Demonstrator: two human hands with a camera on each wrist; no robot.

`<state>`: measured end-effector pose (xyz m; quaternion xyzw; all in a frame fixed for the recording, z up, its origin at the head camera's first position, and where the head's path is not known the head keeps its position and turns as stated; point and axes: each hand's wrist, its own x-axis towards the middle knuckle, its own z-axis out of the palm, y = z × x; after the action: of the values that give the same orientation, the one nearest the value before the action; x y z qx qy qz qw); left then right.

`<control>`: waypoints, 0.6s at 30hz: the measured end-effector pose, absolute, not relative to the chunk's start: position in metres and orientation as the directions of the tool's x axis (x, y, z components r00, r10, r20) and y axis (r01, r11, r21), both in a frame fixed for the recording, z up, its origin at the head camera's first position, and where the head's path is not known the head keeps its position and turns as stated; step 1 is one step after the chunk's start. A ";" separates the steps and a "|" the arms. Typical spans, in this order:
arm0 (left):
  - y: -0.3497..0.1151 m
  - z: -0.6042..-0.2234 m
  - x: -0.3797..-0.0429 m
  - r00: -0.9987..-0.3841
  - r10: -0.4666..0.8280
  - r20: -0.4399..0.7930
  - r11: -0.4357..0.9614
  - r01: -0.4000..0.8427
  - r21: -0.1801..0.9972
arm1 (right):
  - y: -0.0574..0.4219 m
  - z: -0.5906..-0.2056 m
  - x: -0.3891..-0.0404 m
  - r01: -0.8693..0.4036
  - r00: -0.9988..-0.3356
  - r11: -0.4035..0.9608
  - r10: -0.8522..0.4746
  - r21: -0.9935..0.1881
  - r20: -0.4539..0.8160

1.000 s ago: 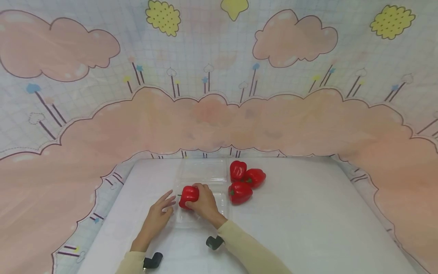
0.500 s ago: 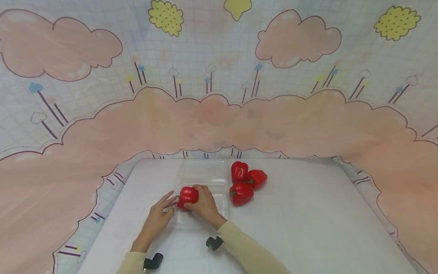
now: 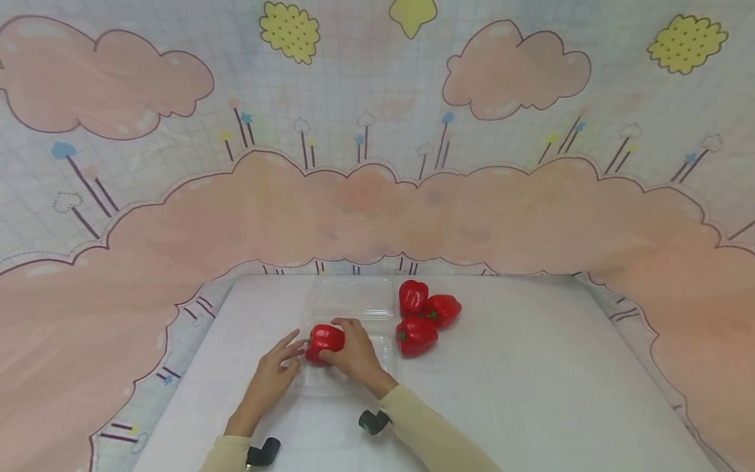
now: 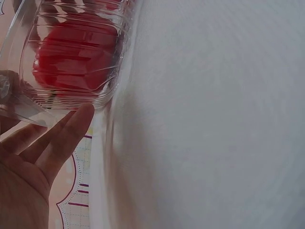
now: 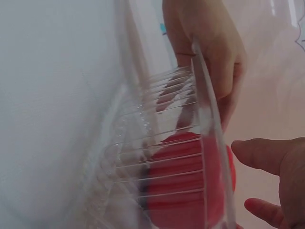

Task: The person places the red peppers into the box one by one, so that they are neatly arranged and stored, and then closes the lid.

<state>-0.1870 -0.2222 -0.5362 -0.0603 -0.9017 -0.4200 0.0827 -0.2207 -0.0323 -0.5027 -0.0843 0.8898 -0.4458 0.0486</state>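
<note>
A red bell pepper (image 3: 324, 342) lies on its side in the bottom half of a hinged clear plastic box (image 3: 383, 347), its green stem toward the left. My right hand (image 3: 358, 357) holds this pepper from the right, thumb at the near side and fingers at the far side. On the box's left side rests my left hand (image 3: 274, 370), its fingers fairly straight. The left wrist view shows the left hand (image 4: 45, 152) at the ribbed wall, with the bell pepper (image 4: 76, 57) seen through the plastic. How firmly the right fingers grip is partly hidden.
Three more red bell peppers, one in front (image 3: 417, 336), lie together just right of the box. The box's lid (image 3: 354, 296) is folded back away from me. A white table (image 3: 531, 367) extends to the right, with a patterned cloth (image 3: 377, 210) behind it.
Within the last second the bell pepper has settled slightly left and lower in the box, my right hand staying on it. The left hand has barely moved. The view has shifted a little.
</note>
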 end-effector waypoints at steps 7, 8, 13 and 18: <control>-0.223 -0.538 -0.189 -0.975 0.041 0.218 0.639 0.194 0.744 | -0.026 -0.490 -0.217 -0.130 -0.980 0.587 -0.201 -0.799 0.012; -0.223 -0.538 -0.189 -0.975 0.042 0.218 0.637 0.194 0.746 | -0.025 -0.488 -0.216 -0.137 -0.979 0.585 -0.202 -0.799 0.020; -0.221 -0.536 -0.188 -0.978 0.045 0.205 0.633 0.186 0.751 | -0.018 -0.476 -0.210 -0.164 -0.976 0.565 -0.211 -0.809 0.050; -0.221 -0.534 -0.187 -0.982 0.030 0.187 0.637 0.163 0.753 | -0.010 -0.464 -0.203 -0.207 -0.967 0.533 -0.239 -0.821 0.089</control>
<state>-0.1868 -0.2205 -0.5345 -0.0537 -0.9013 -0.4226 0.0785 -0.2031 -0.0103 -0.4636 -0.1275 0.8752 -0.4663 0.0173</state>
